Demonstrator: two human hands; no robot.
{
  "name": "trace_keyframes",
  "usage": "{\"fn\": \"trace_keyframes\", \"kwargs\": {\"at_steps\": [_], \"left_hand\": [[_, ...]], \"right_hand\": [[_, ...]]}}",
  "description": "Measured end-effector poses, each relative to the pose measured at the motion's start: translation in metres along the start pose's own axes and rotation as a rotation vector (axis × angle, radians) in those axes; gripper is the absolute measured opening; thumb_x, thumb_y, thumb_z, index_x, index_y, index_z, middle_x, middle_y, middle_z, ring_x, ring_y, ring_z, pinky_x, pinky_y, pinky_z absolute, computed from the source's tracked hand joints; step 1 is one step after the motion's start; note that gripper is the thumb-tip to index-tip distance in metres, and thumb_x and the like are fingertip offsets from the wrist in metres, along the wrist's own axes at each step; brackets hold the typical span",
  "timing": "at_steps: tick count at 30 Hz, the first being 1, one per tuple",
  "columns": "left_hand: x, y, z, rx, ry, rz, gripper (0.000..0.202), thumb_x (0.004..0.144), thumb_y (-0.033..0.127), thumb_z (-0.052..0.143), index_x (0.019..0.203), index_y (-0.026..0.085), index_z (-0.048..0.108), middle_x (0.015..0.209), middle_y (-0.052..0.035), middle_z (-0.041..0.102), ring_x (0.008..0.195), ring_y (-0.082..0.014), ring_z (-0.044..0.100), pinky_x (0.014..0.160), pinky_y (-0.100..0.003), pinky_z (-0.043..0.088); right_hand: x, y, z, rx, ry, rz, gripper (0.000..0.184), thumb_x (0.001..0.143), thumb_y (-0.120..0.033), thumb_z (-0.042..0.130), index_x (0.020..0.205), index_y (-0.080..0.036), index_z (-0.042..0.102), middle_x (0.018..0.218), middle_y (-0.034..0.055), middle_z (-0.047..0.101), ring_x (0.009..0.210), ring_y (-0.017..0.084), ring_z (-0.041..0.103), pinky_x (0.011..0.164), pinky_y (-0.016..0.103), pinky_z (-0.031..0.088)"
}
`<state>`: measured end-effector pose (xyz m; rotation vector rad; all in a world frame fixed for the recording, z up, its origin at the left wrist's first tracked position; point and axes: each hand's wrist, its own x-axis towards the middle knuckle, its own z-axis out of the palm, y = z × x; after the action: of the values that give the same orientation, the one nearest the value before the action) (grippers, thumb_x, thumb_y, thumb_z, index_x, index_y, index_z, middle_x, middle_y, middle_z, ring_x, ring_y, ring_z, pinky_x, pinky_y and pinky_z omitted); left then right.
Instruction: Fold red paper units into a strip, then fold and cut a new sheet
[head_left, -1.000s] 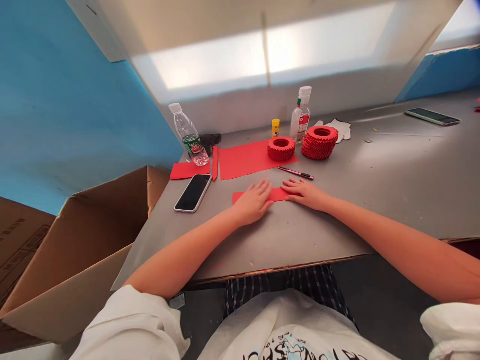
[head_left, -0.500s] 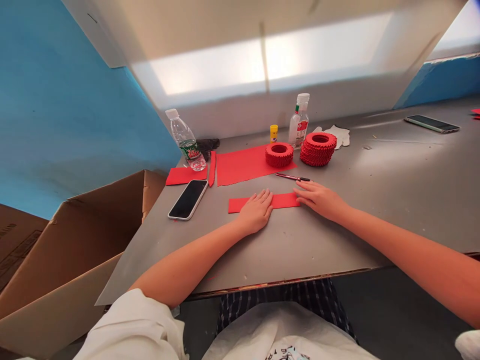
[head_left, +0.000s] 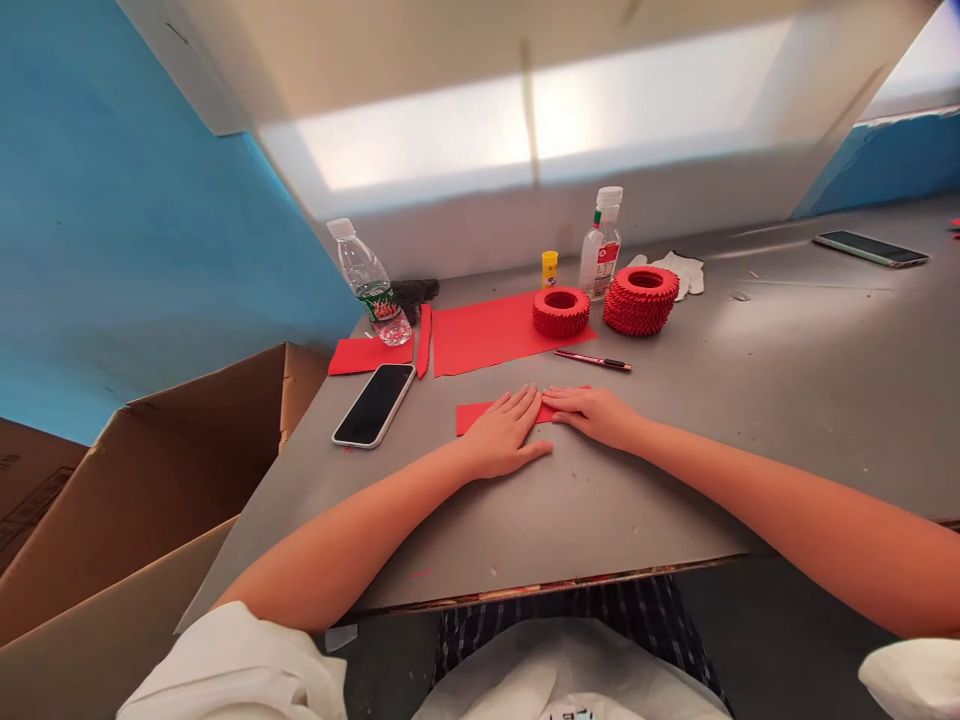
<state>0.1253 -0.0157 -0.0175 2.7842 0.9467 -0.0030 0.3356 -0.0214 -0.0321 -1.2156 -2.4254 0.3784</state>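
Both hands lie open and flat on the grey counter (head_left: 600, 530), neither one gripping. The left hand (head_left: 504, 435) and the right hand (head_left: 596, 418) press down on a red paper strip (head_left: 474, 420), which sits mostly beneath them, with its left end showing. The strip is narrow and held only by flat fingers, so a sideways drag from either hand could skew or crease it.

An open cardboard box (head_left: 150, 500) sits below the counter's left edge, where a slipped scrap could drop in. A phone (head_left: 373, 405) lies close to the left hand, and a pen (head_left: 592, 360) lies just beyond the right, where a careless reach could knock it. Farther back are a red sheet (head_left: 480, 335) and two rings of folded red paper (head_left: 561, 312) (head_left: 641, 300). A water bottle (head_left: 371, 285) stands right beside that sheet, and a bump could topple it onto the paper. A clear bottle with a red label (head_left: 601, 245) stands behind the rings, with white gloves (head_left: 679, 273) nearby.
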Motion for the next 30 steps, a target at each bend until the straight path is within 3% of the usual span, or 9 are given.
{"fn": "trace_keyframes", "kwargs": {"at_steps": [5, 11, 15, 24, 30], "left_hand": [[-0.018, -0.017, -0.011, -0.010, -0.079, 0.166, 0.070, 0.083, 0.064, 0.030, 0.141, 0.029, 0.014, 0.148, -0.0047, 0.001, 0.136, -0.0276, 0.001, 0.110, -0.044, 0.007], [-0.018, -0.016, -0.013, -0.007, -0.090, 0.116, 0.063, 0.085, 0.062, 0.027, 0.140, 0.034, 0.013, 0.148, -0.0030, 0.001, 0.136, -0.0264, 0.004, 0.109, -0.045, 0.008], [-0.028, -0.026, -0.015, 0.017, -0.117, 0.091, 0.058, 0.087, 0.060, 0.025, 0.139, 0.037, 0.012, 0.148, -0.0006, -0.004, 0.136, -0.0260, 0.004, 0.109, -0.044, 0.008], [-0.085, -0.051, -0.022, 0.108, -0.142, -0.076, 0.060, 0.089, 0.057, 0.020, 0.141, 0.032, 0.003, 0.148, -0.0020, 0.000, 0.137, -0.0218, 0.003, 0.109, -0.042, 0.006], [-0.094, -0.050, -0.028, 0.112, -0.162, -0.145, 0.059, 0.089, 0.058, 0.015, 0.141, 0.031, 0.008, 0.148, -0.0024, 0.007, 0.136, -0.0197, 0.010, 0.108, -0.041, 0.009]], "right_hand": [[0.003, 0.002, -0.004, 0.021, -0.042, 0.010, 0.037, 0.087, -0.033, 0.044, 0.120, -0.021, 0.056, 0.126, 0.0034, 0.053, 0.119, 0.019, 0.046, 0.102, 0.034, 0.037], [0.001, 0.001, -0.007, 0.017, -0.070, 0.018, 0.037, 0.088, -0.034, 0.041, 0.122, -0.025, 0.053, 0.129, 0.0015, 0.049, 0.121, 0.020, 0.043, 0.103, 0.038, 0.035], [-0.001, 0.000, -0.007, 0.009, -0.079, 0.035, 0.038, 0.089, -0.034, 0.040, 0.124, -0.025, 0.051, 0.131, 0.0018, 0.047, 0.123, 0.021, 0.041, 0.104, 0.041, 0.033], [-0.007, 0.023, -0.012, 0.048, -0.109, -0.006, 0.039, 0.088, -0.035, 0.041, 0.124, -0.025, 0.051, 0.132, 0.0005, 0.045, 0.124, 0.019, 0.039, 0.109, 0.038, 0.026], [-0.027, 0.048, -0.025, 0.043, -0.103, 0.033, 0.038, 0.088, -0.037, 0.040, 0.124, -0.028, 0.050, 0.131, 0.0000, 0.046, 0.124, 0.019, 0.040, 0.108, 0.043, 0.025]]}}
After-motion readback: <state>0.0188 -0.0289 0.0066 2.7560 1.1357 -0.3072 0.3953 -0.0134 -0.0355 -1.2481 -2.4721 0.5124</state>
